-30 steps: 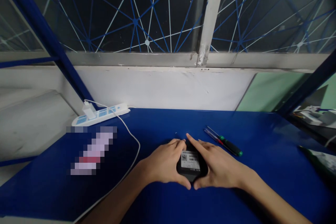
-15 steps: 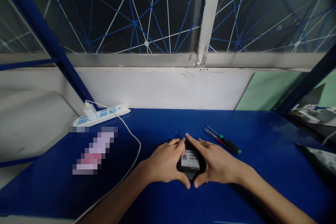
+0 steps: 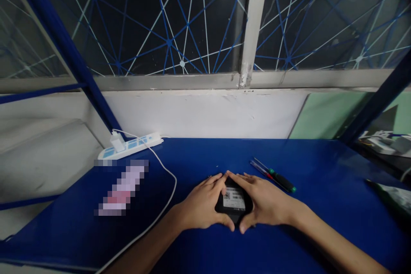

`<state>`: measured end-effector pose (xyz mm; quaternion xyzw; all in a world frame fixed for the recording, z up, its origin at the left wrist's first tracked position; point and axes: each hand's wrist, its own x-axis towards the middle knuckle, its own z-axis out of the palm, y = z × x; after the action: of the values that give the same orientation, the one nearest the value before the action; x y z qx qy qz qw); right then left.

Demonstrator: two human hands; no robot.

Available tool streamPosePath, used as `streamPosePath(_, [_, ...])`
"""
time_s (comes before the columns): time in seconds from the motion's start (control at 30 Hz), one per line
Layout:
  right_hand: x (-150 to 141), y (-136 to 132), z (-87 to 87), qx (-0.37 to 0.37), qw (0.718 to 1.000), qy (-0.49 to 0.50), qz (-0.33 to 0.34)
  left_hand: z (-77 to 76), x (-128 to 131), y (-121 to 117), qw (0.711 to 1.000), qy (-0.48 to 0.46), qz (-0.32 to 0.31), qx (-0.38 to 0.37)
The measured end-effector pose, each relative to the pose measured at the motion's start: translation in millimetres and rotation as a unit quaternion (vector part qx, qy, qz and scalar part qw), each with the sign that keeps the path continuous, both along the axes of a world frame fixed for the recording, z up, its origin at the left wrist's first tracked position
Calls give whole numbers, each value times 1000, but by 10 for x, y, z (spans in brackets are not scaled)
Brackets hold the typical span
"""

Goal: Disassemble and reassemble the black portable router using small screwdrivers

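Both the left hand [image 3: 205, 203] and the right hand [image 3: 269, 201] are clamped round a black device [image 3: 236, 212] on the blue table [image 3: 205, 250], one at each side, so neither is nearer. Fingertips meet, or nearly so, at its far end; thumbs stand slightly apart at its near end. Its visible part runs longest near to far, label [image 3: 233, 198] upward; covered edges hide the full outline.

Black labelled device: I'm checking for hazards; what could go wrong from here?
The black labelled device, cupped by the left hand and right hand, could shift if either loosens. The green-and-black screwdriver near the right hand could get knocked. The white cable beside the left forearm might snag.
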<state>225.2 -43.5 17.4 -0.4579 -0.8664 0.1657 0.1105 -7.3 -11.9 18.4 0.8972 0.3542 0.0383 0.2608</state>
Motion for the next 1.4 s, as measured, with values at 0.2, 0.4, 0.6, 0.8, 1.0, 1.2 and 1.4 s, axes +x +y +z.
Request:
streamPosePath(0.2, [191,206,-81,203,967,-57,-144,-47,-32,3,998,-39,2,48])
streamPosePath(0.4, [369,382,-245,236,924,-190,-235,-25,-54,-4,989,-102,-39,100])
streamPosePath(0.6, [372,393,-264,224,935,-178,-211,-4,-105,-5,987,-101,-55,111])
streamPosePath(0.8, [396,323,-70,290,930,112,-198,-50,-145,162,955,-235,59,169])
streamPosePath(1.0, [371,294,-70,298,855,335,-261,-14,-208,288,912,-302,158,228])
streamPosePath(1.2, [292,293,-189,247,865,353,-256,31,-166,225,930,-269,131,216])
streamPosePath(1.4, [268,276,-198,247,873,337,-253,41,-157,197,938,-253,77,224])
